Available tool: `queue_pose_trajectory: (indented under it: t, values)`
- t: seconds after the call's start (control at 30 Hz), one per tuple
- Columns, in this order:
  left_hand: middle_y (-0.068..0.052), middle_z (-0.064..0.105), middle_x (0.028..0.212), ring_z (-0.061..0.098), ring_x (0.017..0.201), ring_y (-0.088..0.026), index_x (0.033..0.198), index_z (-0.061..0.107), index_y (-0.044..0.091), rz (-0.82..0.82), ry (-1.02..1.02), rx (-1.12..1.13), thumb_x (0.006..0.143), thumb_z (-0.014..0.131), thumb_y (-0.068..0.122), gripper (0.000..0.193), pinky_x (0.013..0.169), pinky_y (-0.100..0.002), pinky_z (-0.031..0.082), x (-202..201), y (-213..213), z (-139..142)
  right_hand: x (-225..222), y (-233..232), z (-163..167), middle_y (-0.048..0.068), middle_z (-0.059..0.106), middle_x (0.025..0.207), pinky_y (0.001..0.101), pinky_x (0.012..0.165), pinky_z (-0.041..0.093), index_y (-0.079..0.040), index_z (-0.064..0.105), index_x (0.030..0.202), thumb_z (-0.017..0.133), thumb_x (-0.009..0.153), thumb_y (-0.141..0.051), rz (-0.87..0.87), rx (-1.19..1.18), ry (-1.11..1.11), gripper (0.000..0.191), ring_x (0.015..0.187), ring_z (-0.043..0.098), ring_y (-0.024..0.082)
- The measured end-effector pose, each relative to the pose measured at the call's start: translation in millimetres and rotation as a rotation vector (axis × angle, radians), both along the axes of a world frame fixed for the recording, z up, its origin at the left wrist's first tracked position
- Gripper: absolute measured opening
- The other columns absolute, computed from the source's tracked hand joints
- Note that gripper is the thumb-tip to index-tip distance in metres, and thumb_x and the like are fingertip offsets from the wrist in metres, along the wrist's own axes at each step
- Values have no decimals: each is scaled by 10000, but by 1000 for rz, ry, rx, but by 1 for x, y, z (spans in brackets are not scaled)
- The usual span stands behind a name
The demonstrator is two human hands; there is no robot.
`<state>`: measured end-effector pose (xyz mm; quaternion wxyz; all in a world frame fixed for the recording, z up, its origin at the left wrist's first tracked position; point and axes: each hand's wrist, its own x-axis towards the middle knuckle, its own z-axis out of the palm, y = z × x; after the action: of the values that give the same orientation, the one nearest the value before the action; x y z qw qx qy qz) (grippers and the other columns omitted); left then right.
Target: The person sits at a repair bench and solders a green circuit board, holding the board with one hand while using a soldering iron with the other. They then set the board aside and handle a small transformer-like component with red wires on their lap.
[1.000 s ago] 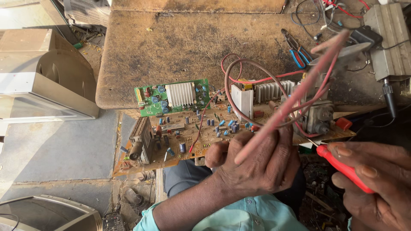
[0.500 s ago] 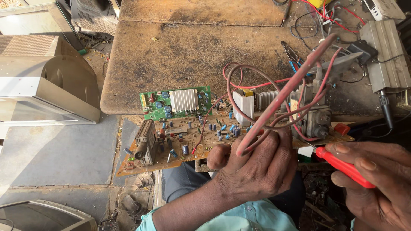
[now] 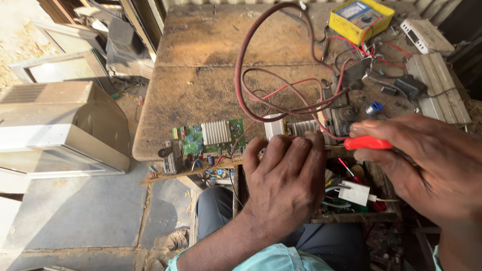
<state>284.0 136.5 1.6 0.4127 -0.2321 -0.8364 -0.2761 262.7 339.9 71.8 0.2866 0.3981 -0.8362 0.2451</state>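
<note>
While left hand (image 3: 286, 183) grips circuit board (image 3: 201, 148), right hand (image 3: 432, 160) pinches red probe (image 3: 368, 143) — cluttered drawer (image 3: 351, 213) below.

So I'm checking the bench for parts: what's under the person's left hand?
The left hand covers the middle of the circuit board; its green end with a finned heat sink shows to the side. Whatever components lie beneath the palm are hidden.

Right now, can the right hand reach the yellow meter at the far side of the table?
Probably yes: the right hand holds a red probe, and only loose wires lie before the yellow meter.
</note>
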Motion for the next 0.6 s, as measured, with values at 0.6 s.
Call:
queue_pose_trajectory:
  t: [0.6]
  values:
    - [-119,658,691,687,687,-332,1005,682,73,-195,-193,41,988,691,428,356,559,-476,495,-46,-11,57,-11,-33,48,185,762,956,317,601,571,43,730,1174,862,835,-22,-218,14,68,369,722,744,220]
